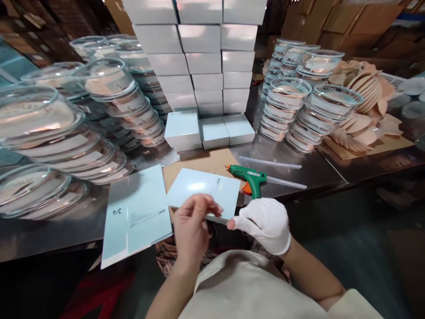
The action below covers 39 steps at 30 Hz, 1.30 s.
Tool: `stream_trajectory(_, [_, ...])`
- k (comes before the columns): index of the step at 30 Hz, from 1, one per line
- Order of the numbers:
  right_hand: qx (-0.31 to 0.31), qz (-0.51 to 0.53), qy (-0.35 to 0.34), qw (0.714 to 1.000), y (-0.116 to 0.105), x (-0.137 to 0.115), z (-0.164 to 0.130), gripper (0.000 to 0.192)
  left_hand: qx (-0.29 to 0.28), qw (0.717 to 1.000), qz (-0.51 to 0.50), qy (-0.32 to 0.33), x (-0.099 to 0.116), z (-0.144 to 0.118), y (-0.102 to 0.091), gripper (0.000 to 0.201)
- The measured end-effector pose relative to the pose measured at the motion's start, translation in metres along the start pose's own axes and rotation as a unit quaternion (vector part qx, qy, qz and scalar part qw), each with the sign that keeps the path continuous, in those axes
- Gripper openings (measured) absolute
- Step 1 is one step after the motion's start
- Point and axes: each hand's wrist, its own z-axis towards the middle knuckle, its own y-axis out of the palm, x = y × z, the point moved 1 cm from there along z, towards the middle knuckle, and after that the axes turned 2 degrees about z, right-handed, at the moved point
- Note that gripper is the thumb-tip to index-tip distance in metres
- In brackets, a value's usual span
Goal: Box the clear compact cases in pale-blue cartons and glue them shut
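My bare left hand [192, 223] is closed, its thumb and fingers bent together at one end of a thin, narrow grey strip [217, 219]. A white glove with a bare thumb tip covers my right hand [264, 225], which pinches the strip's other end. What exactly the strip is cannot be made out. Just beyond my hands lies a glossy pale-blue printed card sheet [199, 186]. To the left, a larger pale-blue printed sheet [136, 212] overhangs the table edge. A green hot glue gun [250, 176] with an orange trigger rests right of the nearer sheet.
Clear glue sticks [270, 162] lie behind the glue gun on the metal table [318, 173]. White boxes [204, 79] form a tall stack at the back. Stacked round clear containers stand left [109, 88] and right [287, 106], with thin wooden pieces [361, 128] at far right.
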Motion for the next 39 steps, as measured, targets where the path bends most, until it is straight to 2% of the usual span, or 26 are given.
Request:
stream_trajectory(1, [0.004, 0.012, 0.010, 1.000, 0.000, 0.001, -0.001, 0.065, 0.053, 0.997, 0.021, 0.049, 0.001, 0.000, -0.006, 0.042])
stream_trajectory(2, [0.008, 0.019, 0.017, 1.000, 0.000, 0.002, -0.001, 0.065, 0.072, 0.991, 0.054, 0.099, 0.004, -0.001, -0.011, 0.045])
stream_trajectory(3, [0.009, 0.024, 0.019, 0.999, 0.001, 0.003, -0.001, 0.065, 0.046, 0.985, 0.091, 0.137, 0.008, -0.003, -0.014, 0.046])
stream_trajectory(5, [0.002, 0.029, 0.010, 1.000, 0.002, 0.004, -0.001, 0.064, -0.082, 0.971, 0.160, 0.159, 0.017, -0.008, -0.015, 0.043])
stream_trajectory(6, [-0.001, 0.024, 0.003, 1.000, 0.003, 0.004, -0.001, 0.064, -0.138, 0.961, 0.183, 0.154, 0.021, -0.011, -0.014, 0.033])
stream_trajectory(8, [-0.010, 0.011, -0.012, 1.000, 0.003, 0.003, -0.001, 0.063, -0.191, 0.954, 0.203, 0.108, 0.025, -0.013, -0.011, 0.013])
stream_trajectory(10, [-0.038, 0.013, -0.022, 0.999, 0.004, 0.000, 0.000, 0.063, -0.220, 0.962, 0.163, -0.001, 0.022, -0.009, -0.009, 0.025])
stream_trajectory(12, [-0.072, 0.024, -0.015, 0.997, 0.005, -0.001, 0.000, 0.066, -0.252, 0.956, 0.084, -0.121, 0.013, -0.003, -0.009, 0.040])
stream_trajectory(14, [-0.082, 0.023, -0.001, 0.996, 0.006, -0.002, 0.001, 0.071, -0.228, 0.959, 0.030, -0.166, 0.006, 0.003, -0.014, 0.045])
stream_trajectory(16, [-0.071, 0.024, 0.010, 0.997, 0.006, -0.002, 0.001, 0.072, -0.190, 0.971, 0.028, -0.144, 0.003, 0.007, -0.019, 0.045])
stream_trajectory(17, [-0.064, 0.035, 0.014, 0.997, 0.007, -0.001, 0.000, 0.070, -0.200, 0.970, 0.036, -0.131, 0.003, 0.007, -0.020, 0.043])
stream_trajectory(19, [-0.061, 0.059, 0.008, 0.996, 0.010, -0.001, -0.002, 0.065, -0.264, 0.955, 0.045, -0.126, 0.005, 0.006, -0.019, 0.039])
stream_trajectory(21, [-0.057, 0.073, -0.005, 0.996, 0.013, -0.001, -0.004, 0.064, -0.318, 0.932, 0.046, -0.164, 0.006, 0.003, -0.015, 0.039])
stream_trajectory(23, [-0.056, 0.080, -0.010, 0.995, 0.015, -0.001, -0.005, 0.065, -0.326, 0.918, 0.037, -0.221, 0.006, 0.003, -0.009, 0.047])
stream_trajectory(25, [-0.061, 0.095, 0.005, 0.994, 0.015, -0.002, -0.004, 0.064, -0.321, 0.913, 0.026, -0.251, 0.004, 0.005, -0.007, 0.055])
stream_trajectory(29, [-0.104, 0.140, 0.038, 0.984, 0.012, 0.000, -0.003, 0.061, -0.329, 0.919, 0.010, -0.219, 0.001, 0.009, -0.012, 0.066])
stream_trajectory(32, [-0.094, 0.131, 0.027, 0.986, 0.012, 0.001, -0.004, 0.064, -0.365, 0.900, -0.009, -0.238, -0.002, 0.006, -0.014, 0.055])
stream_trajectory(35, [-0.083, 0.115, -0.011, 0.990, 0.017, 0.000, -0.007, 0.070, -0.357, 0.898, 0.011, -0.257, -0.004, 0.001, -0.012, 0.051])
stream_trajectory(37, [-0.081, 0.116, -0.007, 0.990, 0.019, 0.001, -0.008, 0.069, -0.344, 0.909, 0.039, -0.231, -0.004, 0.002, -0.011, 0.054])
stream_trajectory(39, [-0.084, 0.132, 0.019, 0.988, 0.019, 0.002, -0.008, 0.064, -0.328, 0.931, 0.055, -0.153, -0.004, 0.004, -0.014, 0.058])
